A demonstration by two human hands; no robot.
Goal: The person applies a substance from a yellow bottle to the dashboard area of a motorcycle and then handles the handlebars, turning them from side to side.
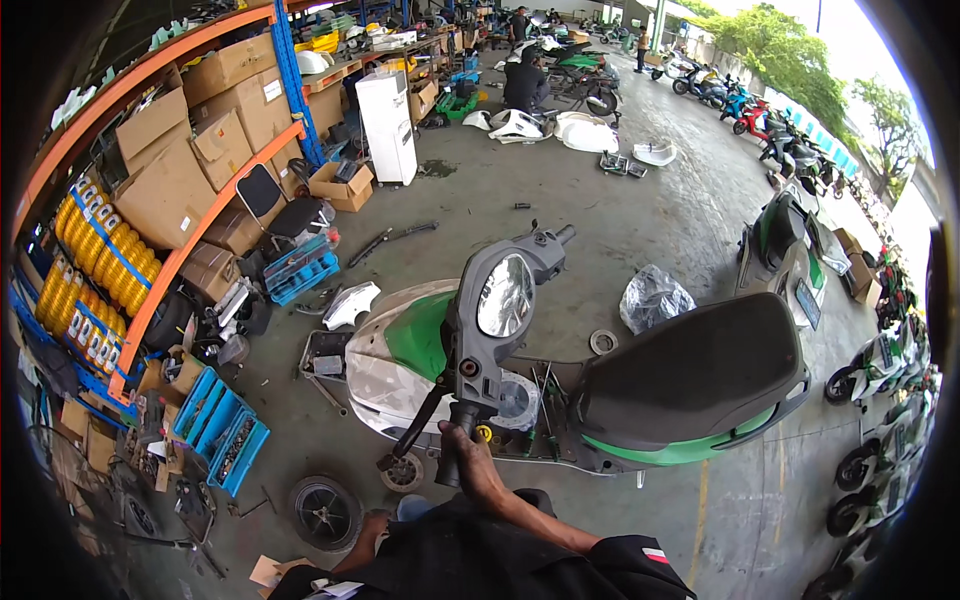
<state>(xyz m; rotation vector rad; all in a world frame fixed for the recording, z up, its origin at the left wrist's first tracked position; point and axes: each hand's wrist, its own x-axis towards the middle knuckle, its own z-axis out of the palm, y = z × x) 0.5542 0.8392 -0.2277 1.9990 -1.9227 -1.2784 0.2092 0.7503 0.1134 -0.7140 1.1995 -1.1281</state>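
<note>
A scooter with a white and green front panel (415, 335) and a long black seat (690, 375) stands in front of me, side-on. My right hand (472, 462) is closed around the near black handlebar grip (450, 455). A dark brake lever (418, 425) sticks out beside that grip. Between the handlebar ends sits a glossy oval instrument display (505, 295). Low at my left side, my left hand (374, 526) shows only in part and its fingers are hidden. Several green-handled screwdrivers (548, 410) lie on the scooter's footboard.
Left of me are a loose wheel (325, 513), a blue toolbox (225, 435) and an orange shelf rack (190, 255) with cartons and yellow springs. Clear plastic wrap (655, 298) lies beyond the seat. Parked scooters (880, 355) line the right. A person (525, 82) crouches far ahead.
</note>
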